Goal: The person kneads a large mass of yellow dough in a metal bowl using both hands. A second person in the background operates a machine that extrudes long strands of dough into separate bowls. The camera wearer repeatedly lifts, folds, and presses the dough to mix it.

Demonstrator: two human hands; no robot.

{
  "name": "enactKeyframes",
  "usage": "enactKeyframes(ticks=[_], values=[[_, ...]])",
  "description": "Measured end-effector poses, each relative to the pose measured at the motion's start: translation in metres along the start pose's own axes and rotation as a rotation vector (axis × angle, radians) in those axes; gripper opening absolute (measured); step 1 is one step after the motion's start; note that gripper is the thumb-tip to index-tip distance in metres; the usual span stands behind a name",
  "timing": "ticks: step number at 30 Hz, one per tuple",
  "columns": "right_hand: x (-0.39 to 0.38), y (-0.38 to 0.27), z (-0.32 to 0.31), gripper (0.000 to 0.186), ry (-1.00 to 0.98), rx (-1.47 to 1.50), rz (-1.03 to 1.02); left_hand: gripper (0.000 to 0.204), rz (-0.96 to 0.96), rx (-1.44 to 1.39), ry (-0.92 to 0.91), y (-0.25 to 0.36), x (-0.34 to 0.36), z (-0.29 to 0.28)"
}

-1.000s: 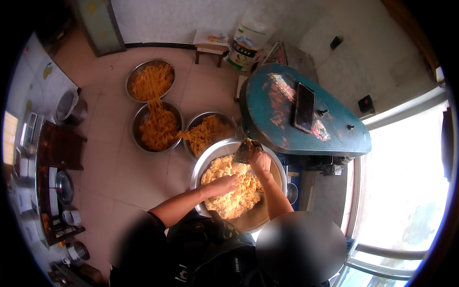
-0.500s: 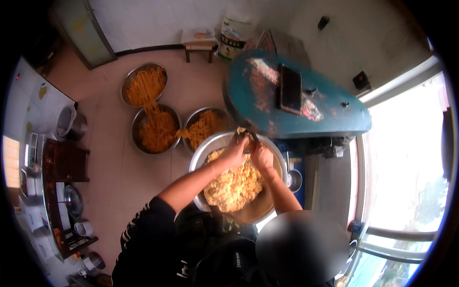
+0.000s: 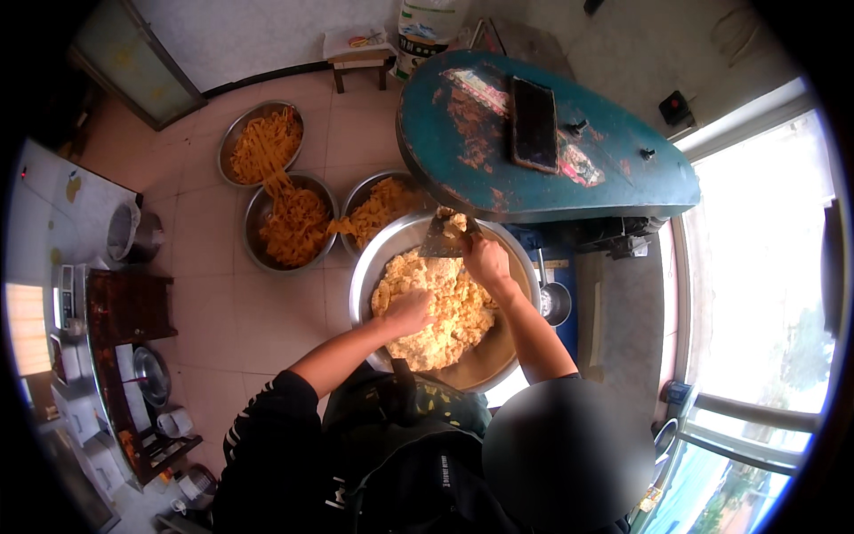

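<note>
Head view, looking straight down on a person bent over a large steel basin point(image 3: 374, 267) on a tiled floor point(image 3: 222, 311). Basin holds a heap of pale yellow crumbly dough point(image 3: 440, 307), piled mostly to the left and centre, bare metal showing at lower right. Left hand point(image 3: 411, 311) sits on top of the dough near the heap's left-middle, fingers curled down into it, pressed close together rather than spread; whether it grips a lump, cannot tell. Right hand point(image 3: 487, 260) is at the far rim of the basin, closed around the handle of a flat metal scraper point(image 3: 442, 238), blade pointing left and up, with a bit of dough on it, just under the edge of the teal machine housing point(image 3: 463, 169). Housing is worn, rusty patches on top, with a dark flat phone-like slab point(image 3: 534, 123) lying on it. Beyond the basin, three smaller steel bowls of orange noodle-like strips: one far left point(image 3: 261, 142), one nearer point(image 3: 289, 222), one just beside the basin's far-left rim point(image 3: 378, 206); strips bridge from the far bowl into the nearer one. Small metal ladle or cup point(image 3: 555, 303) just right of the basin. Small wooden stool point(image 3: 360, 53) and a white sack point(image 3: 425, 31) against the far wall. Dark shelf with pots and containers point(image 3: 124, 356) along the left edge. Bright window point(image 3: 756, 267) at right.
</note>
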State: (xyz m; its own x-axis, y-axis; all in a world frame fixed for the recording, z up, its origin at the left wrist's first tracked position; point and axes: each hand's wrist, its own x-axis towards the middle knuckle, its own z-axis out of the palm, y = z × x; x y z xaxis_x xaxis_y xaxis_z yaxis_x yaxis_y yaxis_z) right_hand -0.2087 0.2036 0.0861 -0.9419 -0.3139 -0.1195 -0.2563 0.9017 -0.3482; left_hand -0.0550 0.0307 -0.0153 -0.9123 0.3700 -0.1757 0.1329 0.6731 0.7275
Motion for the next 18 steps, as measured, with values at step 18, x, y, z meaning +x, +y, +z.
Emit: enactKeyframes(ticks=[18], values=[[-0.004,-0.009,-0.013,0.041,0.064,0.008,-0.051,0.073,-0.121,0.133,-0.119,0.0,0.015,0.002]])
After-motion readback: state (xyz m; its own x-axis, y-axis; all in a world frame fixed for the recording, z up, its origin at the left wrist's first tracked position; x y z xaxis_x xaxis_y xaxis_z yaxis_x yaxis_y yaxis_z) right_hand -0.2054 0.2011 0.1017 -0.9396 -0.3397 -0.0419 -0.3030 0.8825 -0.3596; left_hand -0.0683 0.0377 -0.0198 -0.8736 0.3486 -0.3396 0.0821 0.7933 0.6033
